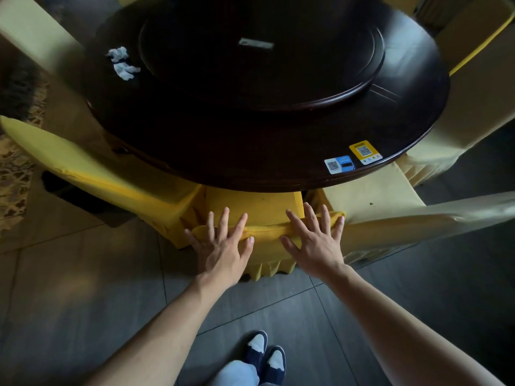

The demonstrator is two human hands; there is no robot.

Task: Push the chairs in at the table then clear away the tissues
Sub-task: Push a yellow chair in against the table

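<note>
Two hands, both spread flat: my left hand [223, 246] and right hand [316, 240] lie side by side on the top edge of the yellow chair [255, 207], fingers [225, 218] straight and fanned, gripping nothing, palms pressing the back toward twelve o'clock. The seat already sits partly beneath the rim of the tabletop [250, 151], so I judge this chair nearly home.

At nine o'clock of my hands a second yellow chair [83, 165] is angled, its seat only partly under the rim; at three o'clock a pale chair [390, 201] is turned sideways, also not squared. Further pale chairs ring the far side, too blurred to judge. So the chair step looks about half done at best, and the tissues [122, 62], crumpled white at roughly ten o'clock on the tabletop just beside the turntable [262, 51], are untouched.

Room is tight: the neighbouring chairs nearly touch mine on both sides, leaving little sideways play. Open tiled floor [83, 288] lies behind me at six o'clock, around my shoes [264, 352]. Two QR stickers [354, 158] sit near the rim at one o'clock.
</note>
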